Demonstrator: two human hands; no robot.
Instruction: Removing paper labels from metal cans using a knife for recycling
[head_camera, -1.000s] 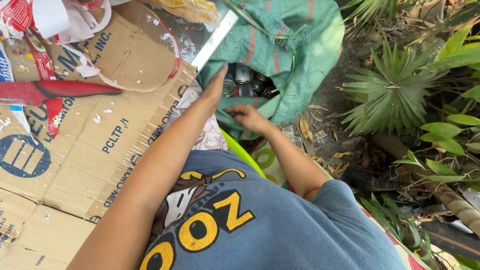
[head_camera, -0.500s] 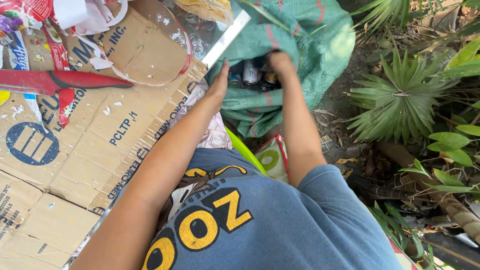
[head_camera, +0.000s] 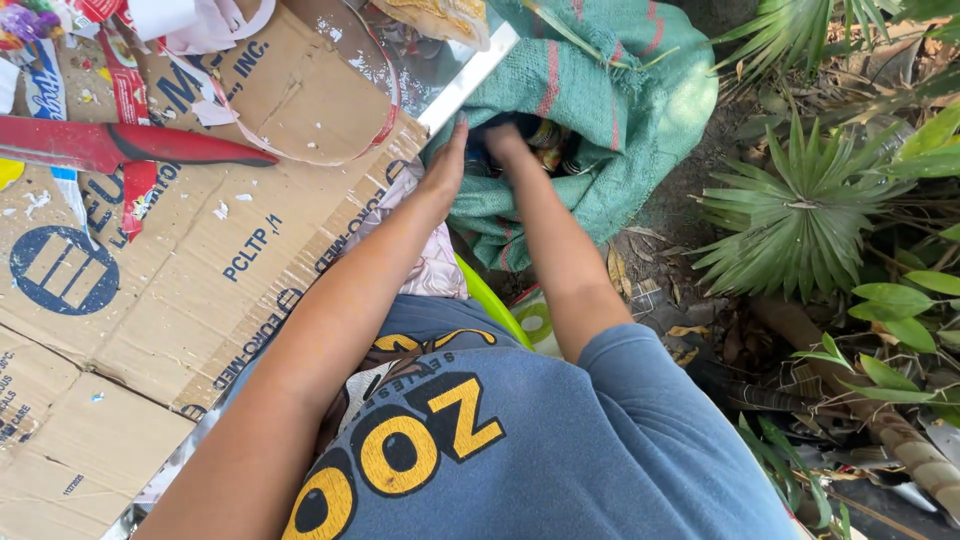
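Green woven fabric with red stripes surrounds both hands: a large sack (head_camera: 610, 110) lies open toward the person, and both arms reach into its mouth. The left hand (head_camera: 446, 165) rests flat against the sack's near edge, fingers straight and close together, pressing the fabric beside the opening; it grips nothing that can be seen. The right hand (head_camera: 505, 140) goes deeper, its fingers buried in the dark opening, so whether it is spread or closed on something cannot be told. Just past its knuckles a few small, colourful items (head_camera: 548, 140) show inside the sack, too shadowed to identify.

Touching the sack's upper left edge is a pale flat strip (head_camera: 470, 75), bordering a clear plastic sheet (head_camera: 410, 50). To the left of the left forearm lie flattened cardboard boxes (head_camera: 200, 260) with blue print, overlapping each other. On them sits a red, blade-shaped plastic piece (head_camera: 130, 145), with scraps of paper and wrappers (head_camera: 170, 20) near the top corner. Between the forearms, below the sack, a pinkish cloth (head_camera: 435, 265) and a bright green plastic edge (head_camera: 495, 305) show. The person's blue printed shirt (head_camera: 560, 460) fills the lower frame. To the right, on bare ground with dry leaves, grow fan palm plants (head_camera: 800, 215).
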